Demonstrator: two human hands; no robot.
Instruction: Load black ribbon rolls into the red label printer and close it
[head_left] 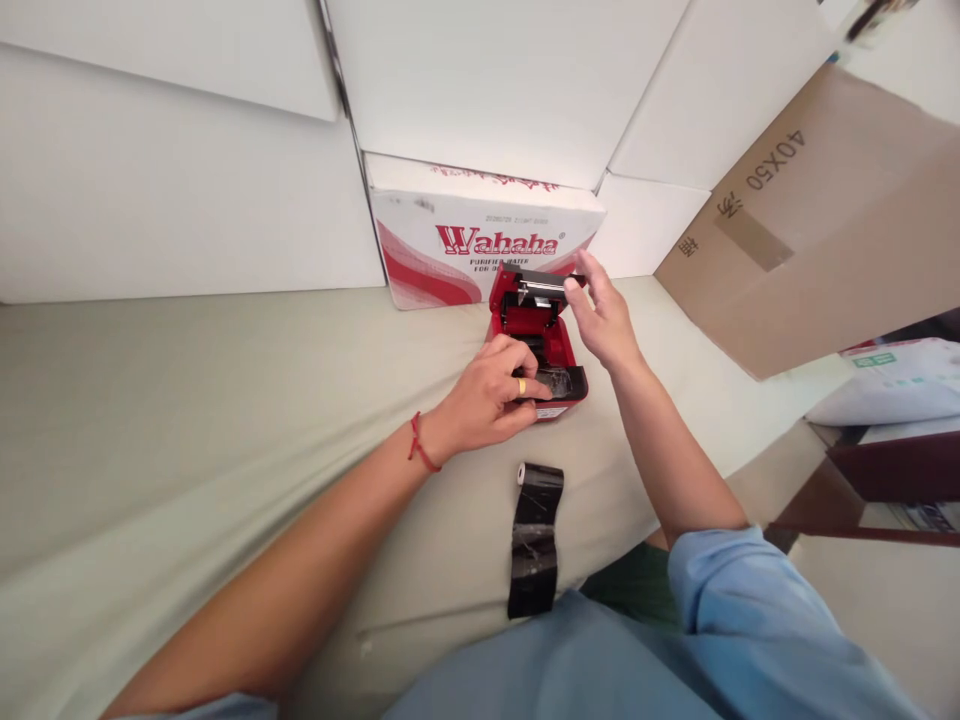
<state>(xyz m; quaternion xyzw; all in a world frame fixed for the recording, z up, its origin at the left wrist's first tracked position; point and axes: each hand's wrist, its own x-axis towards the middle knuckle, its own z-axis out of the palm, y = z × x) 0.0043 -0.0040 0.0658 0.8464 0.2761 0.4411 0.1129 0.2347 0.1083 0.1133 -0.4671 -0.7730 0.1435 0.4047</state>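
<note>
A small red and black label printer (566, 408) stands on the pale cloth with its lid (541, 284) raised, showing rollers and a red inner bay. My left hand (491, 395) wears a ring and a red cord bracelet; its bent fingers grip the printer's front, beside a clear window. What lies beneath those fingers is hidden. My right hand (604, 312) has thumb and fingers on the right edge of the raised lid. Nearer my body lies a roll of glossy black ribbon (535, 540), partly unwound toward me.
Directly behind the printer is a white and red Wahaha water carton (487, 230). White boxes (180, 170) form a wall at the back. A brown cardboard box (832, 210) stands at the right, with a white bag (892, 380) below it. The pale green cloth (262, 380) is wrinkled at the left.
</note>
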